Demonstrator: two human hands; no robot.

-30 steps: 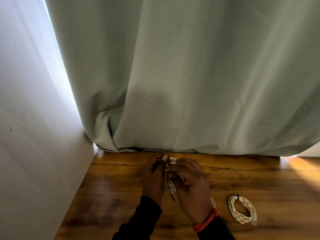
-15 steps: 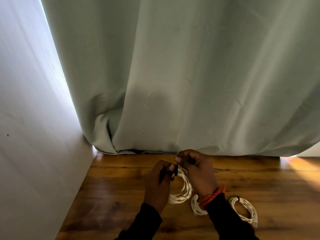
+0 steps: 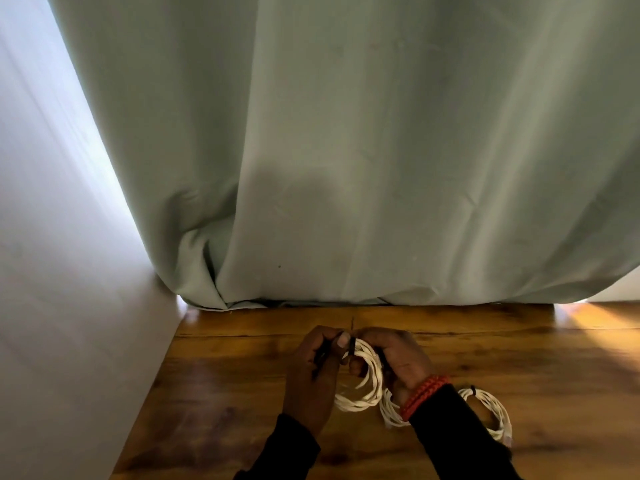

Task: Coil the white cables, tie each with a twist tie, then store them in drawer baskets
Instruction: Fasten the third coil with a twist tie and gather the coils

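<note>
Both hands work on one white cable coil (image 3: 363, 382), held just above the wood floor (image 3: 519, 358) at 6 o'clock of view. Left hand (image 3: 313, 375) pinches the black twist tie (image 3: 351, 348) at the coil top; right hand (image 3: 398, 362) grips the coil's 3 o'clock side. Two other coils lie on the floor: one (image 3: 389, 410) partly under the right wrist, one tied (image 3: 491, 410) approx. at 4 o'clock. No container or writing visible.

wall (image 3: 69, 306) left, curtain (image 3: 381, 168) ahead (tabletop (image 3: 519, 358) right open)

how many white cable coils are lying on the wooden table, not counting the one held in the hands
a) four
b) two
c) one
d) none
b) Besides the held coil, a half-hidden coil lies under the right wrist and a tied coil lies further right on the table.
</note>
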